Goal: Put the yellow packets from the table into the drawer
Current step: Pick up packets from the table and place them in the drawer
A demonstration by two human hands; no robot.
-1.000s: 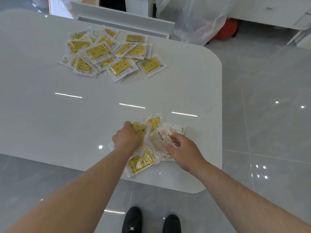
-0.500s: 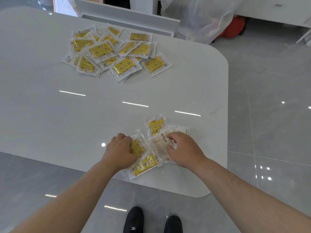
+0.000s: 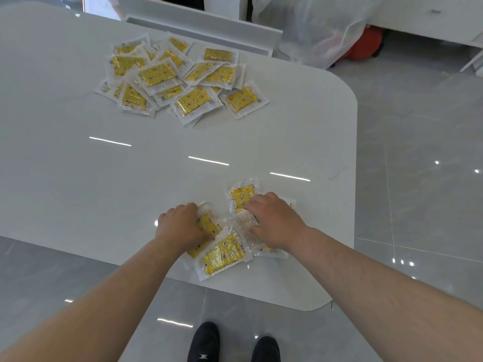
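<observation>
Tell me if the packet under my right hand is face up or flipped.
Flipped: the packet under the right hand shows pale printed text, not yellow.

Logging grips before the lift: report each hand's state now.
Left hand: curled round a yellow packet, gripping it.
Right hand: pinching the face-down packet.

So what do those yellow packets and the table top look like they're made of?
The packets: likely thin clear plastic film, glossy; it crinkles, glints and shows a clear sealed border round the yellow printed inside. The table: hard, polished white top, maybe stone or lacquer; it mirrors the lights as sharp streaks.
</observation>
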